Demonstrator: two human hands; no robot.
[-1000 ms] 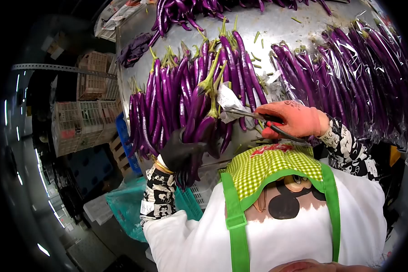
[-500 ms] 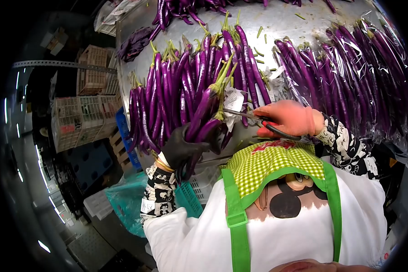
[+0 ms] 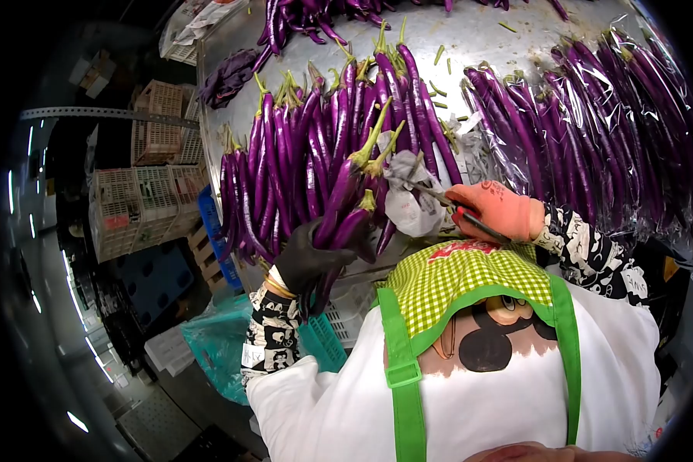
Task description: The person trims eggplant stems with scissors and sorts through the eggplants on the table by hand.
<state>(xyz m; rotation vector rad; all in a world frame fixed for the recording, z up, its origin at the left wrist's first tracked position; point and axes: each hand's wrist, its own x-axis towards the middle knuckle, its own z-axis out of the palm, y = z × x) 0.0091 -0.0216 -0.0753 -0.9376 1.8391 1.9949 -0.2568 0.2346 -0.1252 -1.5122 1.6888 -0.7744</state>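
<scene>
My left hand [image 3: 313, 258], in a black glove, is closed around several long purple eggplants [image 3: 340, 196]. Their green stems point up and to the right, away from me. The nearest eggplant in the bunch has a short green cap, while others keep long stems. In an orange glove, my right hand [image 3: 500, 212] grips scissors [image 3: 479, 223] with red and black handles. The blades point left, beside crumpled whitish paper [image 3: 412, 204] just right of the held bunch. Whether the blade tips touch the paper I cannot tell.
A row of loose eggplants [image 3: 285, 154] lies beyond my left hand on the metal table [image 3: 408, 38]. Plastic-wrapped eggplants [image 3: 593, 138] are at the right. Cut stem pieces [image 3: 439, 55] and a dark purple cloth [image 3: 229, 77] lie on the table. Crates [image 3: 142, 204] stand at the left.
My right hand has drawn slightly right with the scissors, away from the stems. The crumpled paper has shifted right and toward me. My left hand keeps its hold, nearly still.
</scene>
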